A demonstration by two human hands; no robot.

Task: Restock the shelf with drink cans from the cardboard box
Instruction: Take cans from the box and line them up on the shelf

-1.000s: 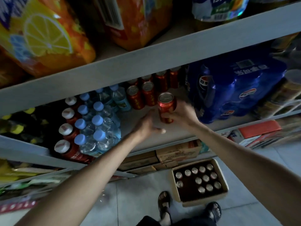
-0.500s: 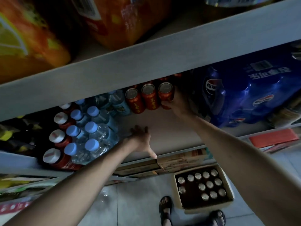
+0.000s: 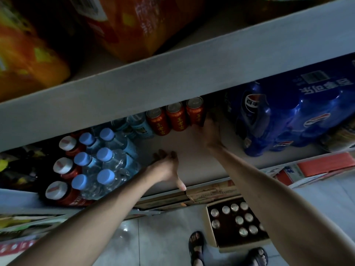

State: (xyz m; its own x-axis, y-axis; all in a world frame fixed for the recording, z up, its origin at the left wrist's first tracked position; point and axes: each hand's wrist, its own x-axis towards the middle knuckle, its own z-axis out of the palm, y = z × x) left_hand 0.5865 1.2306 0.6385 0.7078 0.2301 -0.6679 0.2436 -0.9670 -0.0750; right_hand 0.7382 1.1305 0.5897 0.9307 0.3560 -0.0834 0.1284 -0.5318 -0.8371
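Three red drink cans (image 3: 175,118) stand in a row deep on the middle shelf (image 3: 194,156), partly hidden by the shelf above. My right hand (image 3: 210,134) reaches in to the rightmost can (image 3: 195,112), fingertips on its lower end. Palm down on the bare shelf board lies my left hand (image 3: 166,167), fingers apart, thumb over the front edge. On the floor below sits the open cardboard box (image 3: 211,237), with several silver-topped cans (image 3: 239,219) inside; my right forearm covers its right side.
Blue-capped water bottles (image 3: 104,156) and white-capped red bottles (image 3: 61,167) fill the shelf's left. A blue cola pack (image 3: 288,120) stands on the right. The upper shelf edge (image 3: 172,79) overhangs, with orange packs (image 3: 138,29) on it. My sandalled feet (image 3: 196,244) flank the box.
My right hand carried a red can from the shelf's front to the back and set it as the third in the row. My left hand dropped flat onto the shelf board.
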